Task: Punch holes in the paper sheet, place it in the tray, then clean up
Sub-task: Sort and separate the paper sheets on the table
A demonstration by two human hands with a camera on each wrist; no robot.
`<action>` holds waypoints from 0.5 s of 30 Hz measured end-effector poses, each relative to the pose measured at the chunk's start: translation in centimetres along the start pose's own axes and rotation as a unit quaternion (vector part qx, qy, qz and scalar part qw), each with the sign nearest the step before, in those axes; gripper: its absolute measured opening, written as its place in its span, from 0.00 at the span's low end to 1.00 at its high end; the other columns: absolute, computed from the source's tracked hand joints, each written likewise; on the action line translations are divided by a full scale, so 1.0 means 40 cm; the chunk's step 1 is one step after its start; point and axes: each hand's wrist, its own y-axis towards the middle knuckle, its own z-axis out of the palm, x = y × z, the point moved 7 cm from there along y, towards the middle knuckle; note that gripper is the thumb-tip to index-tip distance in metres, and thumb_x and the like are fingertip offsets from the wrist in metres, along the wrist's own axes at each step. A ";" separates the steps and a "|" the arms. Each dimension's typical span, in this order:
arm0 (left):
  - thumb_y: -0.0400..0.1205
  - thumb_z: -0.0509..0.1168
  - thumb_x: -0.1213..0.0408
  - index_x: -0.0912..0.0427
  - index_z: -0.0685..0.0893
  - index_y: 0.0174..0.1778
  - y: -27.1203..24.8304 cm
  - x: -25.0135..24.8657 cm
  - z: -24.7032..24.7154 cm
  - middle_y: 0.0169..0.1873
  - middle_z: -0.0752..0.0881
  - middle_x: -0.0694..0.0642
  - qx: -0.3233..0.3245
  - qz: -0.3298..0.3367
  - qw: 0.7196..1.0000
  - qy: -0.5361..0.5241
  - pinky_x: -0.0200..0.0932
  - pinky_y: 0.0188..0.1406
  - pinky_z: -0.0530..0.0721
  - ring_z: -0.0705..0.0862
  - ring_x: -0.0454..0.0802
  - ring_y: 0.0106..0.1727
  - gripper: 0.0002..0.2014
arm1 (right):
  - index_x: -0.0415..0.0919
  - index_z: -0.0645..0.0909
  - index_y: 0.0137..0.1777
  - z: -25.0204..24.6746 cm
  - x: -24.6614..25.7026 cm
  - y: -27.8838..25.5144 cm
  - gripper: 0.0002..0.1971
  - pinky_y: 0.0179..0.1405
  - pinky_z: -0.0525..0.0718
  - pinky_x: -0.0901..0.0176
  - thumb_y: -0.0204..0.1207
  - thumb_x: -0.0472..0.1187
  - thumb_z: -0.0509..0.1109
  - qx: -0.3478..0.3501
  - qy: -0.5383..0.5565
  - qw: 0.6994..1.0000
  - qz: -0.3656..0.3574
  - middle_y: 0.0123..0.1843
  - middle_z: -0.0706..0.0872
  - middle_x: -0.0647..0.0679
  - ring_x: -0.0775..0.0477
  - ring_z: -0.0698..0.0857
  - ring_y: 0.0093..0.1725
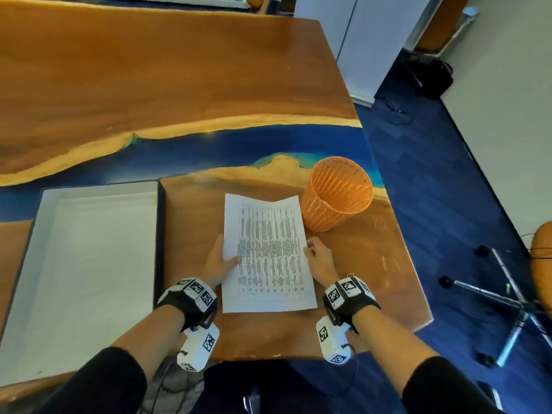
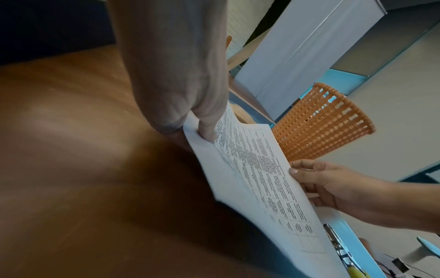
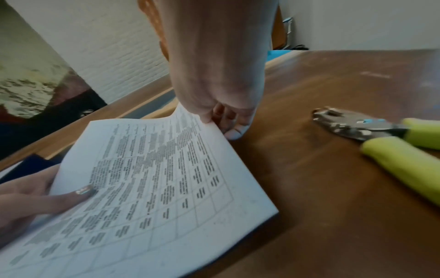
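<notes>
Near the front right corner of the table (image 1: 209, 85), the paper sheet (image 1: 268, 252) is held off the wood by both hands. The left hand (image 1: 219, 261) pinches the sheet's left edge, thumb on the printed face and fingers beneath; the right hand (image 1: 319, 259) pinches the right edge in the same way, its fingertips (image 3: 234, 131) curled under the margin. The sheet is bowed, its far end raised and its near corner low over the table.

The tray (image 1: 44, 210), white inside with a dark rim, lies just left of the sheet, and a strip of bare wood is seen between them. An orange mesh basket (image 1: 337, 194) stands upright just beyond the sheet's far right corner, close to the table's right edge. Bare wood is left between the right hand and that edge, where a hole punch (image 3: 381, 135) with yellow-green handles and a metal head lies, well apart from the sheet.

The tabletop is of brown wood crossed by a blue band with pale borders; the far half is unoccupied. Blue carpet, white cabinets (image 1: 358, 40) and a chair base (image 1: 507, 303) are seen beyond the right edge.

The punch is not seen in the head view. The print on the sheet is too blurred to be read, and punched holes cannot be made out in any view. The tray's near end is cut off by the left sleeve (image 1: 98, 380).
</notes>
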 end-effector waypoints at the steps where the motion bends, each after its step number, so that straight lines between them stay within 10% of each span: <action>1: 0.80 0.69 0.73 0.59 0.67 0.75 0.002 0.000 0.011 0.69 0.79 0.61 0.002 -0.004 1.000 0.001 0.68 0.66 0.80 0.81 0.62 0.69 0.29 | 0.34 0.77 0.54 -0.022 -0.017 -0.008 0.07 0.47 0.81 0.50 0.81 0.32 0.59 -0.016 -0.008 1.000 0.005 0.47 0.86 0.40 0.44 0.84 0.46; 4: 0.80 0.69 0.74 0.61 0.66 0.76 0.009 0.000 0.033 0.70 0.78 0.62 -0.021 -0.017 1.000 0.001 0.63 0.68 0.80 0.79 0.60 0.70 0.29 | 0.35 0.79 0.51 -0.092 -0.079 -0.036 0.07 0.40 0.80 0.51 0.81 0.33 0.59 -0.058 -0.010 0.998 0.038 0.34 0.83 0.47 0.44 0.83 0.39; 8: 0.80 0.68 0.76 0.65 0.65 0.77 0.013 0.012 0.051 0.71 0.77 0.64 -0.039 -0.022 0.999 -0.006 0.56 0.64 0.80 0.78 0.61 0.70 0.30 | 0.38 0.81 0.47 -0.191 -0.169 -0.094 0.04 0.46 0.83 0.48 0.77 0.37 0.66 -0.131 -0.064 0.986 0.085 0.44 0.84 0.42 0.40 0.83 0.47; 15: 0.81 0.67 0.78 0.65 0.66 0.76 0.004 0.014 0.052 0.71 0.77 0.65 -0.048 -0.019 0.998 -0.020 0.53 0.63 0.79 0.78 0.62 0.70 0.28 | 0.43 0.70 0.60 -0.209 -0.286 -0.202 0.36 0.65 0.75 0.36 0.58 0.60 0.80 -0.069 -0.176 0.952 0.239 0.64 0.72 0.43 0.38 0.70 0.68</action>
